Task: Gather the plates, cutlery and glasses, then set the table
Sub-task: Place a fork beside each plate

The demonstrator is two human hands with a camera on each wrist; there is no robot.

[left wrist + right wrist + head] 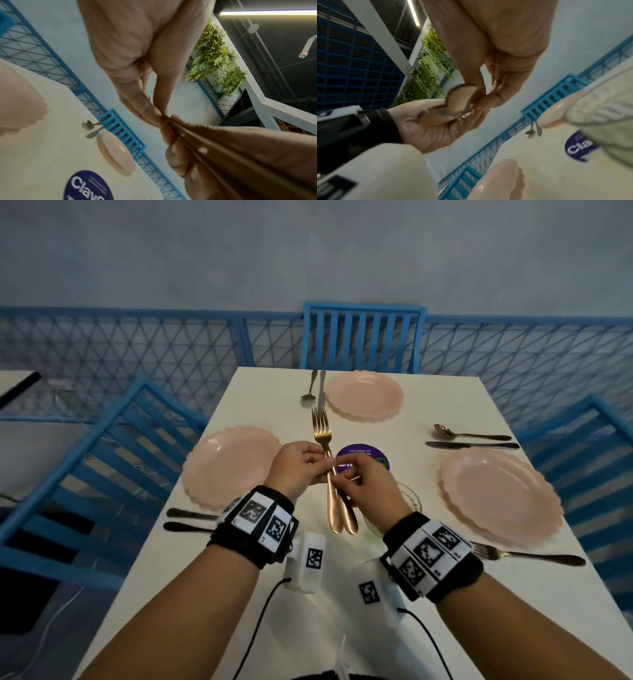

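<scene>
Two gold forks (328, 474) are held together above the middle of the white table (274, 542), tines pointing away from me. My left hand (320, 465) pinches their necks from the left and my right hand (342, 477) pinches them from the right. In the left wrist view, thumb and forefinger (154, 108) close on the forks (197, 148). The right wrist view shows the two rounded handle ends (458, 97) below my right hand (488, 97). Three pink plates lie at the far end (364, 395), left (229, 463) and right (500, 494). A glass (409, 498) stands partly hidden behind my right wrist.
A spoon (310, 388) and knife (322, 386) lie by the far plate. Another spoon (469, 434) and knife (472, 445) lie by the right plate, with a fork (527, 554) near it. Dark handles (188, 520) show at the left. Blue chairs (363, 337) surround the table.
</scene>
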